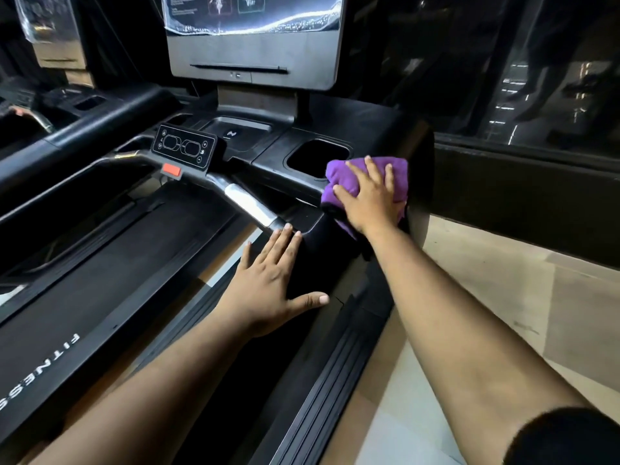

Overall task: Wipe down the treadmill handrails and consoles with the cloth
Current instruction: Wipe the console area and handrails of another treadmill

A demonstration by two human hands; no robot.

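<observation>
Cloth (365, 172), purple and bunched, sits on the right-hand end of the treadmill console deck (268, 152), just beside the square cup recess (317, 159) and against the dark right side panel (419, 182). I see the right hand (369, 196) laid flat on top of it, fingers spread and straight, pressing down rather than curling round it; part of the cloth hangs below the palm over the deck edge. Left hand (271, 283) is flat too, fingers extended and thumb splayed, resting on the black inner side of the right handrail (322, 263), fingertips just touching the lower end of the chrome grip bar (248, 203). Neither hand clasps anything. Console: matte black plastic, a small button panel (184, 147) at centre, a red tab (171, 170) below it, a shallow tray (238, 127) behind. Upright display (255, 38) carries a crinkled clear film over its screen. Running belt (100, 263) is dark, with white lettering "FITNESS" on the side rail (40, 367). Ribbed black foot rail (328, 380) runs along the right side. Floor (486, 297) to the right is pale and tiled. Room is dim; dark reflective glass (536, 78) fills the upper right, and a second machine (50, 105) stands at left.
</observation>
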